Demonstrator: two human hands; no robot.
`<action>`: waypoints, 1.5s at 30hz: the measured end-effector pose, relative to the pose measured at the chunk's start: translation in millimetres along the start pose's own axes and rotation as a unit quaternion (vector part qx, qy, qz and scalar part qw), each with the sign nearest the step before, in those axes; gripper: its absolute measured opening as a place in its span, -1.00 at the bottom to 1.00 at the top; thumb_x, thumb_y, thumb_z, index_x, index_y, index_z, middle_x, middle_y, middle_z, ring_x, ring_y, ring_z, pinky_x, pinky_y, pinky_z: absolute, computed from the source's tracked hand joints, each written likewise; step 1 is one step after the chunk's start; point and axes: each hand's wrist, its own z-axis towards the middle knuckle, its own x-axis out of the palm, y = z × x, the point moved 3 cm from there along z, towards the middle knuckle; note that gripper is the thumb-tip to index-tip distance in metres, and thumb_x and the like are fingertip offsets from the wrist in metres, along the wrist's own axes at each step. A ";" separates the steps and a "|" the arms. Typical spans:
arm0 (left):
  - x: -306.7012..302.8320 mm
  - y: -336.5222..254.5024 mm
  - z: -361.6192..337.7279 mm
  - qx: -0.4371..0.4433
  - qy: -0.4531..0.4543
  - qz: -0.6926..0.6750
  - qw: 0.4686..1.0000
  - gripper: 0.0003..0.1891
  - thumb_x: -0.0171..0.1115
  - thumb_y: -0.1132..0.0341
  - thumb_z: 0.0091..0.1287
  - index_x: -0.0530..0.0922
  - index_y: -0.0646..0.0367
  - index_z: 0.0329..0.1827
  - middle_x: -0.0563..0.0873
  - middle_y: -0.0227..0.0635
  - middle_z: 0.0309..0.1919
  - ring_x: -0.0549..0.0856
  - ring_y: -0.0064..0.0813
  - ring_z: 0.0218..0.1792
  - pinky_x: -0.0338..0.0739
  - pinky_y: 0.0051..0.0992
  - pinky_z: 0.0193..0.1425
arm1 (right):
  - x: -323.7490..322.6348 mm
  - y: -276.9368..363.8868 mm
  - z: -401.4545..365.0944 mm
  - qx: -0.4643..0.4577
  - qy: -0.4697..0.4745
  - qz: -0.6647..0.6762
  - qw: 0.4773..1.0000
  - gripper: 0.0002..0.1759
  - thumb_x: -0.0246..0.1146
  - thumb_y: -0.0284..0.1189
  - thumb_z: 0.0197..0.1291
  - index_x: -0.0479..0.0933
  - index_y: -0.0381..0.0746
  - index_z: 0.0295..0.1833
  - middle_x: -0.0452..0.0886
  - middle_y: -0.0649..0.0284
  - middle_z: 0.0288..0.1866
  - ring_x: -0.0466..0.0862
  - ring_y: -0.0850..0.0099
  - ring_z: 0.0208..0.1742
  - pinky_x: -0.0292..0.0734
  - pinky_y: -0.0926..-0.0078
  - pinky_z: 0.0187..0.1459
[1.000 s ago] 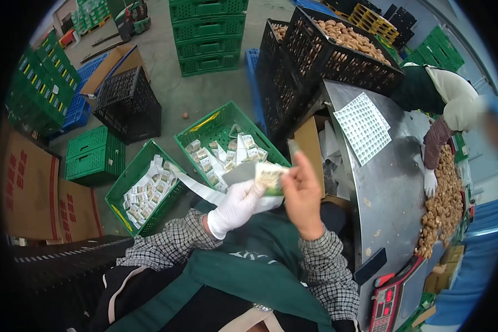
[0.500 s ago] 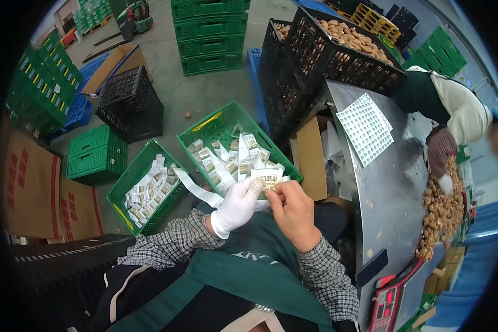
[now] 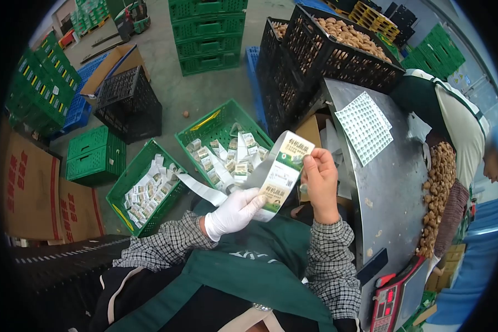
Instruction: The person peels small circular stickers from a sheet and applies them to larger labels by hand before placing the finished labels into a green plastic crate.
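A strip of printed labels (image 3: 283, 172), green and cream with dark lettering, is stretched between my hands and curls back at its top. My left hand (image 3: 233, 213), in a white glove, pinches its lower part. Bare, my right hand (image 3: 322, 182) grips the strip's upper right edge between thumb and fingers. Just beyond is a green crate (image 3: 252, 117) with many small label-wrapped pieces in it. A second green crate (image 3: 115, 206) to the left holds more of these, and a white paper strip (image 3: 203, 190) trails between the crates.
On my right stands a metal table (image 3: 379, 205) with label sheets (image 3: 364, 128), a heap of brown mushroom-like produce (image 3: 438, 193) and a red scale (image 3: 386, 304). Another person leans over the heap. Black crates (image 3: 321, 61) of similar produce rise behind; stacked green crates (image 3: 210, 41) stand ahead.
My right hand has moved up and right, pulling out a longer stretch of the label strip. My left hand stays nearly in place. The other person's arm has shifted toward the scale.
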 end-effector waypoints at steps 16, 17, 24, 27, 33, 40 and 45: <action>-19.6 7.1 10.9 -0.035 -0.115 -0.077 0.990 -0.68 -0.10 0.28 0.47 0.48 0.34 0.09 0.62 -0.31 -0.09 0.57 -0.58 -0.10 0.47 -0.54 0.02 | 24.0 -12.0 -10.6 -0.108 0.130 -0.365 0.916 -0.56 0.28 -0.51 0.06 0.39 -0.39 0.08 0.44 0.14 -0.17 0.48 0.40 -0.34 0.44 0.51 -0.24; -22.0 3.6 13.7 -0.022 -0.112 -0.072 0.991 -0.69 -0.08 0.28 0.46 0.48 0.32 0.08 0.61 -0.31 -0.08 0.57 -0.57 -0.08 0.48 -0.54 0.02 | 21.1 -19.7 -7.0 -0.041 0.159 -0.294 0.941 -0.77 0.28 -0.44 0.09 0.49 -0.38 -0.21 0.47 0.20 -0.33 0.44 0.48 -0.42 0.40 0.55 -0.32; -60.1 12.8 23.8 -0.044 -0.136 -0.040 0.989 -0.77 0.03 0.36 0.40 0.53 0.33 -0.03 0.65 -0.30 -0.17 0.62 -0.58 -0.15 0.53 -0.53 -0.05 | 16.4 -43.4 46.4 0.059 0.104 -0.038 0.992 -0.77 0.15 -0.38 0.27 0.51 -0.34 -0.11 0.54 0.41 -0.37 0.46 0.67 -0.43 0.37 0.73 -0.40; -121.6 -7.6 27.2 -0.016 -0.282 0.017 0.959 -0.78 0.05 0.39 0.38 0.53 0.35 -0.04 0.66 -0.29 -0.17 0.63 -0.57 -0.18 0.53 -0.54 -0.07 | -30.0 -107.7 73.4 0.085 0.037 -0.185 0.978 -0.68 0.17 -0.35 0.22 0.50 -0.36 -0.02 0.59 0.28 -0.31 0.53 0.58 -0.40 0.46 0.62 -0.36; -194.2 -5.3 54.6 0.053 -0.340 0.005 0.939 -0.68 0.05 0.39 0.39 0.43 0.36 0.14 0.60 -0.28 0.01 0.55 -0.54 0.01 0.38 -0.50 0.17 | -108.5 -274.6 65.1 0.285 0.032 -0.310 0.906 -0.65 0.15 -0.26 0.17 0.56 -0.37 -0.17 0.64 0.03 -0.30 0.64 0.22 -0.24 0.50 0.36 -0.17; -235.5 25.9 120.8 0.039 -0.341 0.008 0.939 -0.70 0.00 0.36 0.41 0.41 0.39 0.10 0.61 -0.16 -0.04 0.64 -0.34 -0.08 0.51 -0.40 0.07 | -120.3 -380.5 52.4 0.379 0.106 -0.380 0.837 -0.56 0.22 -0.24 0.14 0.52 -0.34 0.02 0.61 0.11 -0.30 0.62 0.37 -0.35 0.53 0.43 -0.33; -221.1 113.4 122.0 -0.225 -0.345 0.021 0.911 -0.72 0.05 0.32 0.39 0.50 0.33 0.05 0.66 -0.30 -0.17 0.66 -0.54 -0.30 0.57 -0.54 -0.18 | -107.1 -425.0 74.8 0.448 0.121 -0.315 0.828 -0.39 0.24 -0.13 0.07 0.46 -0.33 0.15 0.53 -0.15 0.05 0.53 0.12 0.11 0.40 0.35 0.15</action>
